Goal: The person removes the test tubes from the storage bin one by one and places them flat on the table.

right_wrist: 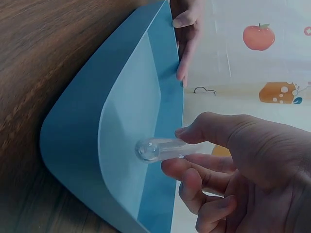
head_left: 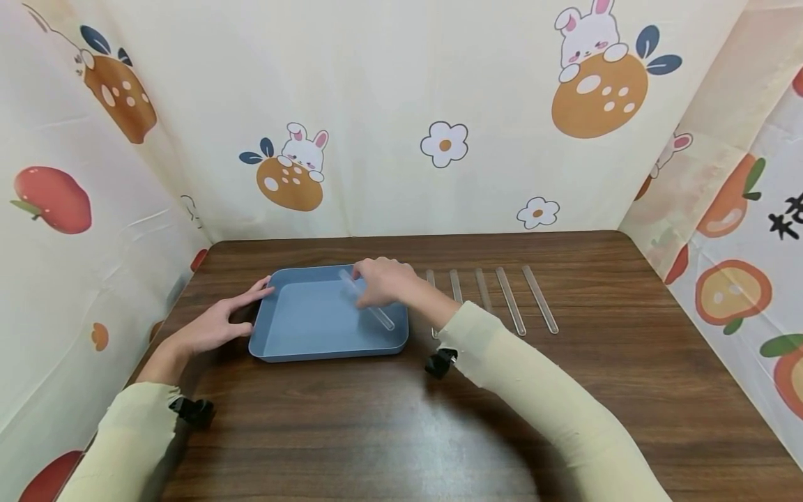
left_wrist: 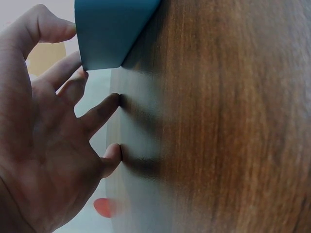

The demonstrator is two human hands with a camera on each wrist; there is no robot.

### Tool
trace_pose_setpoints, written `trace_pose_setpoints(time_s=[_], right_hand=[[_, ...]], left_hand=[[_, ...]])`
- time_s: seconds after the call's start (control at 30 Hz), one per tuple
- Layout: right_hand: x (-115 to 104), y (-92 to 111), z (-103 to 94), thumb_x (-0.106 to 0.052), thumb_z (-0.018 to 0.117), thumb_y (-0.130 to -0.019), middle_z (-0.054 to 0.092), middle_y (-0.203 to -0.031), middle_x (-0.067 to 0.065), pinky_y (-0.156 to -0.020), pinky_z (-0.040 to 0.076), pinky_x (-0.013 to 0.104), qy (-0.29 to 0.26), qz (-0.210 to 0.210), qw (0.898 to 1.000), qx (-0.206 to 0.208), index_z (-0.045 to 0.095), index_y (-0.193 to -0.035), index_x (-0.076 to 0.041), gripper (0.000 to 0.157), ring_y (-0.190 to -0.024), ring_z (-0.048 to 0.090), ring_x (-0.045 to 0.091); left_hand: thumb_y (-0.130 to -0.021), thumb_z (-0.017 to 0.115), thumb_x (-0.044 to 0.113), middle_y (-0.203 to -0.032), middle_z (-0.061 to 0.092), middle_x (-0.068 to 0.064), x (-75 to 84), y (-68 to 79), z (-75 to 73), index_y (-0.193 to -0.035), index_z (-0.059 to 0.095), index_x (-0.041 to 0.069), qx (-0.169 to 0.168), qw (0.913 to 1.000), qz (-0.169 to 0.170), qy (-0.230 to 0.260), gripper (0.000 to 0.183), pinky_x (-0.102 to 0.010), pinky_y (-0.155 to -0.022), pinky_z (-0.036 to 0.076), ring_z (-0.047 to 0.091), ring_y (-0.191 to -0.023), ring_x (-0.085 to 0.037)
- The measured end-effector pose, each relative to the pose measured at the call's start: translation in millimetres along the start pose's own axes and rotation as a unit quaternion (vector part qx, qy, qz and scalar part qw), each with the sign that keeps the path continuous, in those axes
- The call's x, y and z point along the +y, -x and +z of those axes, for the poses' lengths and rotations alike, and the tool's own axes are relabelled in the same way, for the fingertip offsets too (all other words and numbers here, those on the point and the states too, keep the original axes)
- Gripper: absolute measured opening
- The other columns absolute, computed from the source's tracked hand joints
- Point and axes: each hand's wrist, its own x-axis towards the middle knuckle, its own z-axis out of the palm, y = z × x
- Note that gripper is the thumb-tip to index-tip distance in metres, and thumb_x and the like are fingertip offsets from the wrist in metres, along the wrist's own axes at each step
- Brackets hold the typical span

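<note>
A clear test tube (head_left: 383, 319) slants over the blue tray (head_left: 332, 354), pinched between the thumb and fingers of my right hand (head_left: 385, 281). The right wrist view shows the tube's rounded end (right_wrist: 146, 151) pointing toward the tray's inside. At the tray's left side, my left hand (head_left: 216, 324) has its fingers spread and extended. In the left wrist view its thumb and a finger touch the tray wall (left_wrist: 112, 36), while the other fingertips reach the tabletop.
Several more clear test tubes (head_left: 539, 300) lie in a row on the brown wooden table (head_left: 351, 425), right of the tray. My right forearm passes in front of some of them. Printed cloth (head_left: 376, 104) hangs behind the table and at both sides.
</note>
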Motion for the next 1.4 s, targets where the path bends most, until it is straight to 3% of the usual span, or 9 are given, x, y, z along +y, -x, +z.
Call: trace_pose_setpoints(time_s=[0.17, 0.37, 0.73, 0.93, 1.17, 1.4], right_hand=[[5, 4, -2.1, -0.035, 0.082, -0.1, 0.075, -0.14, 0.004, -0.086, 0.057, 0.044, 0.002, 0.009, 1.0, 0.006, 0.065, -0.155, -0.025, 0.058, -0.11, 0.071, 0.025], [13, 10, -3.4, -0.035, 0.083, -0.1, 0.076, -0.137, 0.005, -0.079, 0.054, 0.042, -0.006, 0.014, 1.0, 0.014, 0.064, -0.155, -0.026, 0.06, -0.104, 0.071, 0.026], [35, 24, -7.3, -0.033, 0.081, -0.098, 0.077, -0.132, 0.004, -0.082, 0.057, 0.046, -0.008, 0.027, 0.999, 0.034, 0.064, -0.154, -0.026, 0.059, -0.106, 0.071, 0.027], [49, 35, -11.4, -0.03, 0.081, -0.096, 0.075, -0.111, 0.003, -0.073, 0.052, 0.04, -0.017, 0.022, 0.998, 0.049, 0.065, -0.152, -0.023, 0.059, -0.093, 0.068, 0.023], [66, 49, -17.3, -0.028, 0.08, -0.095, 0.062, -0.087, -0.001, -0.063, 0.042, 0.034, -0.024, 0.021, 0.998, 0.048, 0.064, -0.155, -0.022, 0.062, -0.073, 0.055, 0.017], [86, 62, -18.6, -0.025, 0.08, -0.093, 0.074, -0.092, -0.001, -0.065, 0.047, 0.036, -0.027, 0.026, 0.997, 0.062, 0.065, -0.152, -0.021, 0.061, -0.079, 0.066, 0.019]], left_hand=[[-0.1, 0.069, 0.009, -0.191, 0.017, -0.019, -2.8, -0.5, 0.3, -0.175, 0.041, 0.01, 0.0, 1.0, 0.003, 0.001, 0.08, -0.083, -0.12, 0.03, 0.023, -0.17, -0.062], [-0.1, 0.069, 0.011, -0.19, 0.017, -0.02, -3.1, -0.7, -0.3, -0.175, 0.041, 0.009, -0.001, 1.0, 0.003, 0.004, 0.08, -0.084, -0.12, 0.031, 0.023, -0.17, -0.062], [-0.1, 0.069, 0.01, -0.191, 0.016, -0.019, -2.6, -0.4, -0.9, -0.175, 0.041, 0.01, -0.001, 1.0, 0.0, 0.003, 0.08, -0.087, -0.12, 0.028, 0.022, -0.17, -0.063], [-0.101, 0.068, 0.01, -0.191, 0.016, -0.019, -1.1, -1.2, -0.7, -0.175, 0.04, 0.01, -0.003, 1.0, -0.001, 0.002, 0.08, -0.085, -0.12, 0.028, 0.022, -0.17, -0.062], [-0.102, 0.068, 0.013, -0.19, 0.018, -0.019, -0.2, -0.6, -1.1, -0.175, 0.04, 0.009, -0.001, 1.0, -0.002, -0.003, 0.079, -0.087, -0.121, 0.028, 0.024, -0.169, -0.062], [-0.101, 0.067, 0.012, -0.19, 0.017, -0.019, 0.7, 0.2, -0.3, -0.175, 0.04, 0.009, 0.001, 1.0, -0.003, -0.001, 0.079, -0.085, -0.121, 0.029, 0.023, -0.169, -0.062]])
